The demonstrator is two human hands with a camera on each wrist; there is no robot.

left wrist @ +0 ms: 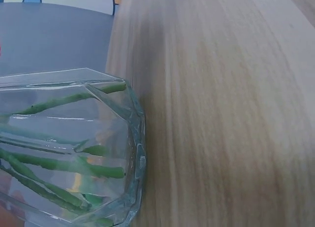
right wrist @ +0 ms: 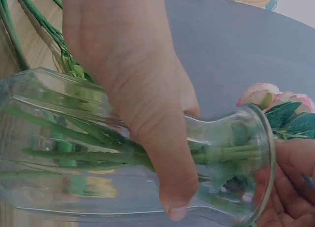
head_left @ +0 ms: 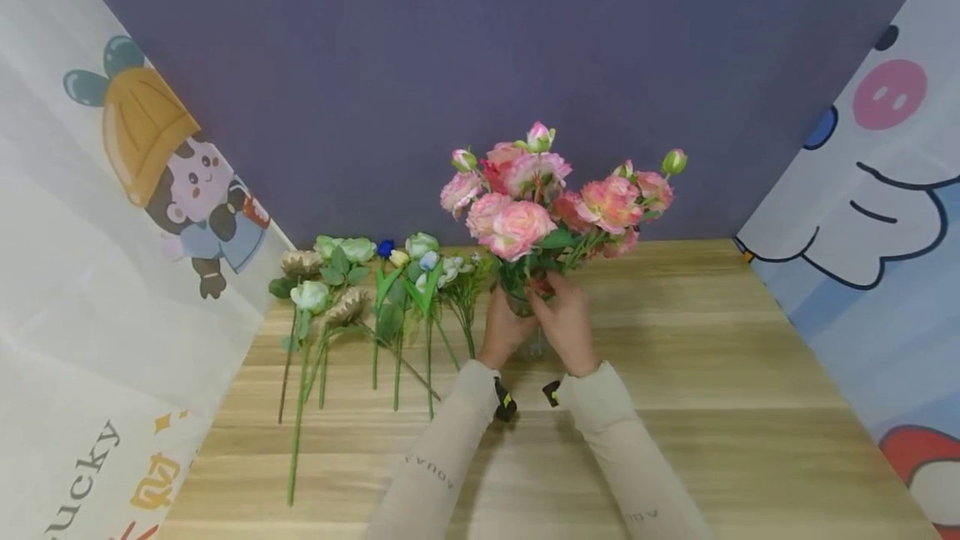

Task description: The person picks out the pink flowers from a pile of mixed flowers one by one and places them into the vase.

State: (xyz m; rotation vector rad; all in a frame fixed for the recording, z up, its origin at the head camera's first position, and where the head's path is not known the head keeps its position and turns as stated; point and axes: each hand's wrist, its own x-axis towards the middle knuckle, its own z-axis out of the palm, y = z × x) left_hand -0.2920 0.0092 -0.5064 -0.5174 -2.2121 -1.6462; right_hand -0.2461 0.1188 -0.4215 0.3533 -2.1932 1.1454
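A clear faceted glass vase (right wrist: pixel 224 121) holds pink artificial peonies (head_left: pixel 521 227) with buds and dark green leaves. Several green stems (left wrist: pixel 98 168) reach down inside the glass, spread at different angles. My left hand (head_left: pixel 506 330) grips the vase around its narrowing neck, its thumb laid across the glass in the right wrist view. At the vase's mouth is my right hand (head_left: pixel 567 319), its curled fingers by the rim and just under the blooms. What those fingertips pinch, if anything, is hidden behind glass and leaves.
Left of the vase, several loose artificial flowers lie on the wooden table (head_left: pixel 720 440): pale green roses (head_left: pixel 310 297), brown sunflowers (head_left: pixel 347 307), a blue bloom (head_left: pixel 386 248) and white tulips. Their stems point toward me. A dark blue-grey wall (head_left: pixel 420 65) stands behind, with printed curtains at both sides.
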